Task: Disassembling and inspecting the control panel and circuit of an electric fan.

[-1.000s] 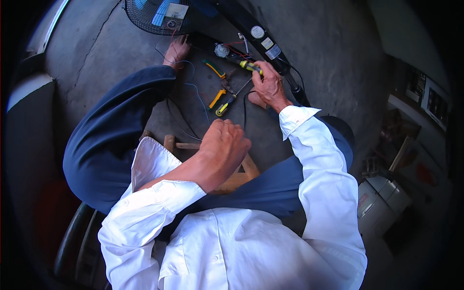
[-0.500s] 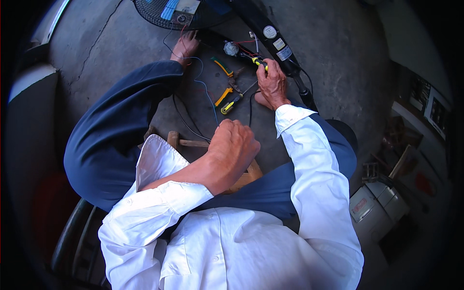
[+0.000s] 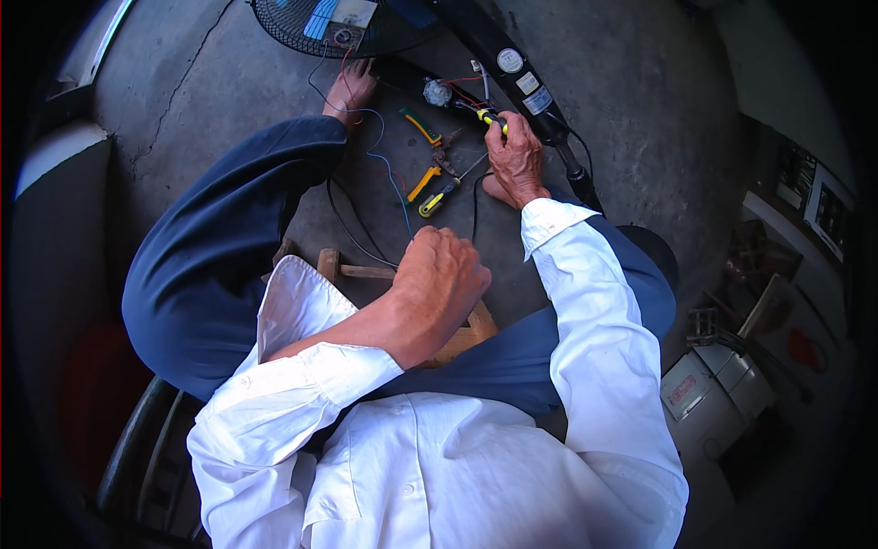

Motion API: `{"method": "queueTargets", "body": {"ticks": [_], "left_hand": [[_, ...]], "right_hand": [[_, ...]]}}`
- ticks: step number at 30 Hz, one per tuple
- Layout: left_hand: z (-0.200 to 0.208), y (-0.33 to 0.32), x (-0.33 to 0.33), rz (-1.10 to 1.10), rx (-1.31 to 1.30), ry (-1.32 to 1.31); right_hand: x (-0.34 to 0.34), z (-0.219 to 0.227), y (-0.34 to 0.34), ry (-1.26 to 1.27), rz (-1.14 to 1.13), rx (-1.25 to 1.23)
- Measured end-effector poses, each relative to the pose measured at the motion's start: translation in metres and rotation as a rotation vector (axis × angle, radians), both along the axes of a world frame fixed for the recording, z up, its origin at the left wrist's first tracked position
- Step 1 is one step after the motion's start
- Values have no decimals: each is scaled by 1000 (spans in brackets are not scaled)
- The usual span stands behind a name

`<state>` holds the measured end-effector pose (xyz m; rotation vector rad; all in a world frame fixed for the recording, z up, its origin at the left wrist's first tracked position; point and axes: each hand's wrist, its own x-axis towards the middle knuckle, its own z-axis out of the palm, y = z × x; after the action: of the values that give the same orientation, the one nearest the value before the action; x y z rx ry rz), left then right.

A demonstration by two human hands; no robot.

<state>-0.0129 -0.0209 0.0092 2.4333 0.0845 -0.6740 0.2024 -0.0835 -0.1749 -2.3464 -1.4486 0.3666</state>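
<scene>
My right hand [image 3: 517,156] is closed round the yellow-and-black handle of a screwdriver [image 3: 494,120]; its tip is too small to make out. It points at the wired end of a black fan part [image 3: 465,102] beside a whitish round piece [image 3: 437,92]. My left hand [image 3: 444,279] is closed in front of my body, knuckles up. A thin blue wire [image 3: 391,172] runs up to its fingers, whose tips are hidden. On the floor between my feet lie pliers [image 3: 427,156] with green-and-yellow handles and a second yellow-handled screwdriver [image 3: 439,197].
A black fan grille [image 3: 293,27] bearing a small board with wires lies at the far left. The black fan stand [image 3: 498,55] slants past my right hand. A wooden stool [image 3: 327,263] is under me. Black cable [image 3: 347,220] crosses the floor. White boxes [image 3: 718,380] stand at right.
</scene>
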Motion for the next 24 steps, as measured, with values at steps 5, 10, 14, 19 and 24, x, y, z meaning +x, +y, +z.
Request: {"method": "queueTargets", "body": {"ticks": [5, 10, 14, 19, 24], "left_hand": [[0, -1, -1, 11, 17, -4], [0, -2, 0, 13, 18, 11], [1, -1, -1, 12, 22, 3], [-1, -1, -1, 7, 26, -6], [1, 1, 1, 2, 16, 14]], "right_hand": [[-1, -2, 0, 7, -21, 8], [-2, -1, 0, 3, -27, 24], [-1, -1, 0, -9, -13, 10], [-1, 0, 0, -11, -7, 8], [0, 0, 0, -11, -5, -12]]}}
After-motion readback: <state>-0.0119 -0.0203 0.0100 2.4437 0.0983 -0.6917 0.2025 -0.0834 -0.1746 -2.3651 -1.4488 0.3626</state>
